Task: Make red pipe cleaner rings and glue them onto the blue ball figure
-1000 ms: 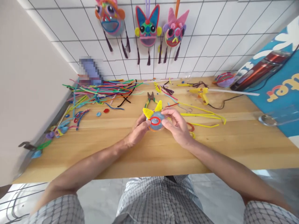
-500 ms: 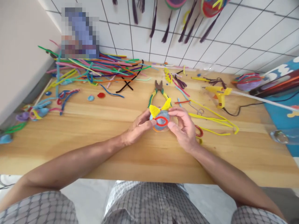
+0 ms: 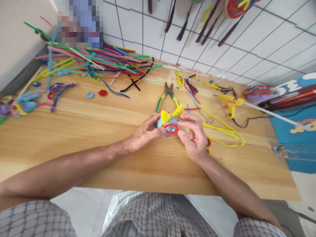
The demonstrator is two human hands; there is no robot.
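Observation:
Between my two hands, above the table's near half, is a round clear-and-blue ball-like craft piece [image 3: 165, 122] with two yellow ear-shaped bits [image 3: 171, 114] on top. A red pipe-cleaner ring [image 3: 171, 128] lies against its front. My left hand [image 3: 149, 130] grips the piece from the left, thumb at the ring's left end. From the right, my right hand [image 3: 194, 135] pinches at the ring's right end with thumb and fingers. Just behind the piece lie pliers [image 3: 169, 93] with green and yellow handles, jaws pointing away.
Many coloured pipe cleaners [image 3: 106, 62] are heaped at the back left. A yellow glue gun [image 3: 230, 104] with a cord sits at the right, near yellow pipe cleaners [image 3: 222, 128] and scissors [image 3: 209, 120]. Small red [image 3: 103, 92] and blue discs [image 3: 90, 95] lie left of the pliers.
The camera view has shifted slightly, so the table's contents appear displaced. Both hands keep hold of the craft piece and the red ring, which has turned only slightly.

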